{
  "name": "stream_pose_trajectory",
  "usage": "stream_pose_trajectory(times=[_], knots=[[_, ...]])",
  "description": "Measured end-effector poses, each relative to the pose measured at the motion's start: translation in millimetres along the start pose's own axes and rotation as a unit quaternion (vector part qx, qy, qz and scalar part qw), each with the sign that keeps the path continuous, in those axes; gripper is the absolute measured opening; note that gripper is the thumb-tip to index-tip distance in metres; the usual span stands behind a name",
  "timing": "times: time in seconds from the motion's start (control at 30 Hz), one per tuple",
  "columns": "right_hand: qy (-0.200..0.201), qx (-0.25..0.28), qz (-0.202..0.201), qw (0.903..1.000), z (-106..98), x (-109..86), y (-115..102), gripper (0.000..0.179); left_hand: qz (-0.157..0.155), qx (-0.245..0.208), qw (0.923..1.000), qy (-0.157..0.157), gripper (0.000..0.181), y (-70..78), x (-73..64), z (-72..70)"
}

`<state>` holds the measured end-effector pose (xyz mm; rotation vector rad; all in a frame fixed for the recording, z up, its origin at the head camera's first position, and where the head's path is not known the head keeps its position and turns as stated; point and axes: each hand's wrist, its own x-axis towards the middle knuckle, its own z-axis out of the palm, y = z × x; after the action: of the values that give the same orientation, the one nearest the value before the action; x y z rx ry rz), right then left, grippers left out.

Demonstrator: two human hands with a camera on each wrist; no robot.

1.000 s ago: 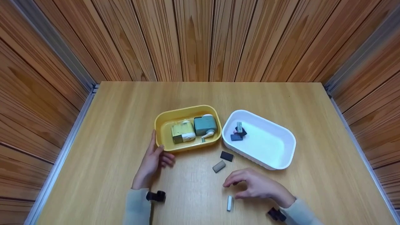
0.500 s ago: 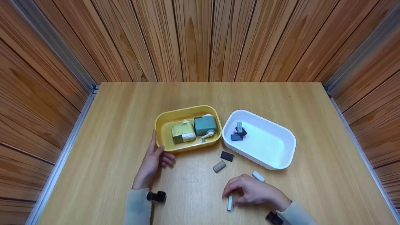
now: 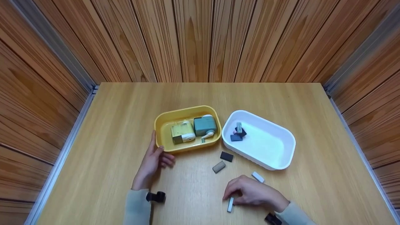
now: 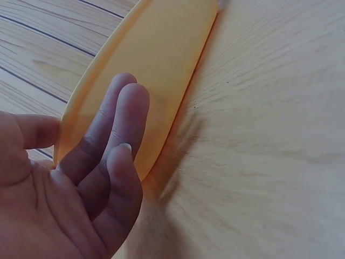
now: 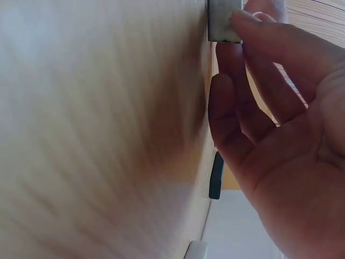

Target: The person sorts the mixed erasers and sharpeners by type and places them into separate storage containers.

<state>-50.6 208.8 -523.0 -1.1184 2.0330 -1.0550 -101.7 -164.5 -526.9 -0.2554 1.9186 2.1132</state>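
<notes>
My right hand (image 3: 254, 192) pinches a small pale eraser (image 3: 230, 205) between thumb and finger, low over the table; the right wrist view shows the thumb on that eraser (image 5: 223, 21). Behind this hand lies a white eraser (image 3: 258, 177). Farther forward are a grey-brown eraser (image 3: 219, 167) and a black eraser (image 3: 227, 156). My left hand (image 3: 151, 161) rests against the near left corner of the yellow tray (image 3: 164, 147), its fingers loosely bent in front of the wall. Inside sit a yellow crank pencil sharpener (image 3: 182, 129) and a teal one.
A white tray (image 3: 268, 147) stands right of the yellow tray, their rims nearly touching. Several small erasers (image 3: 236, 137), dark ones among them, lie piled at its left end. Wood-panelled walls (image 3: 200, 40) enclose the table's back and sides.
My right hand has moved slightly nearer, uncovering the white eraser, and its fingers have closed on the pale eraser, which is now tilted a little. The left hand and both trays have stayed put.
</notes>
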Motion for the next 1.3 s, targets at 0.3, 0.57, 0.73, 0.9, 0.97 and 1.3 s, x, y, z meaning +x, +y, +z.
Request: stream_pose_trajectory(times=[0.3, 0.57, 0.73, 0.9, 0.97, 1.3], knots=[[-0.004, -0.002, 0.015, 0.9999, 0.2, -0.9, 1.2, 0.027, -0.003, -0.002, 1.0, 0.005, 0.064, -0.2, 0.9, 0.5], [0.003, 0.002, 0.021, 0.9998, -0.7, 0.3, -0.2, 0.019, 0.001, 0.0, 1.0, 0.0, 0.065, -1.2, 0.8, 0.0], [0.001, -0.001, 0.022, 0.9998, -0.1, 1.6, 0.6, 0.016, 0.008, 0.0, 1.0, -0.003, 0.066, -0.4, 1.0, 0.5], [-0.006, 0.006, 0.036, 0.9993, -1.1, 1.0, 1.6, 0.014, 0.006, 0.004, 1.0, 0.0, 0.065, 0.3, 1.8, 0.1], [-0.008, 0.014, 0.043, 0.9989, -1.3, 0.4, 2.0, 0.014, 0.005, 0.007, 1.0, -0.001, 0.064, 0.3, 1.8, -0.3], [-0.003, 0.032, 0.06, 0.9977, -1.5, -0.1, 3.4, 0.014, -0.002, 0.001, 1.0, 0.0, 0.065, 0.0, 1.6, -0.7]])
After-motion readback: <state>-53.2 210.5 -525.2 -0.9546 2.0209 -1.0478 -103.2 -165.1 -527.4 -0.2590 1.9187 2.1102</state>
